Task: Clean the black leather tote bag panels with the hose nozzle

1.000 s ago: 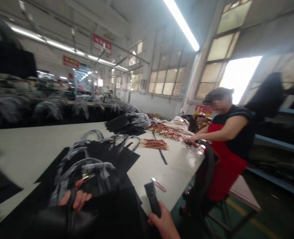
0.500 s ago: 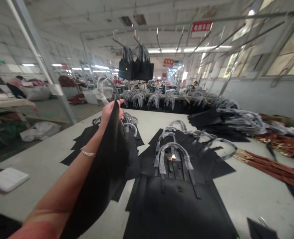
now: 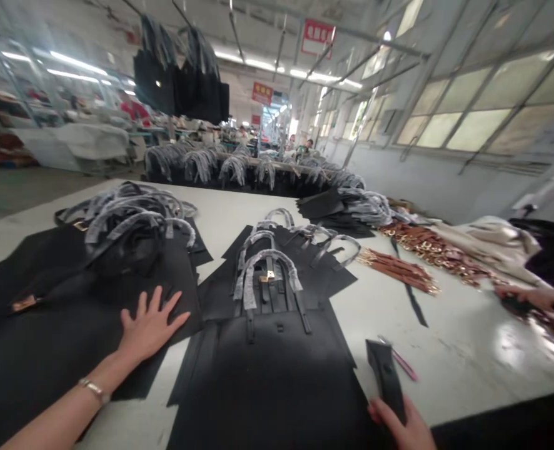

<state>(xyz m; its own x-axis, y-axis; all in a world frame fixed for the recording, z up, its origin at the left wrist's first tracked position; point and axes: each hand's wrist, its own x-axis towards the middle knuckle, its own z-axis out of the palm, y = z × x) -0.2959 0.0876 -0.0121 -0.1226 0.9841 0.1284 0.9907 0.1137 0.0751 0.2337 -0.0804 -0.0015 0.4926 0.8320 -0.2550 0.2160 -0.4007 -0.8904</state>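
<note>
My left hand lies flat with fingers spread on a black leather bag panel in the left-hand pile. Plastic-wrapped handles and a gold clasp show on that pile. At the lower right my right hand grips a short black leather strip by its near end. Between the hands another pile of black bag panels has wrapped arched handles and gold-coloured hardware. Just right of the strip lies a thin pink-handled tool.
Brown straps with gold hooks lie to the right on the pale table. Another person's hand is at the right edge. More black panels lie farther back, and black bags hang overhead.
The bag panel my left hand was holding up now lies on the left pile, with that hand flat on it. My right hand has come into view holding the strip. The view has swung right.
</note>
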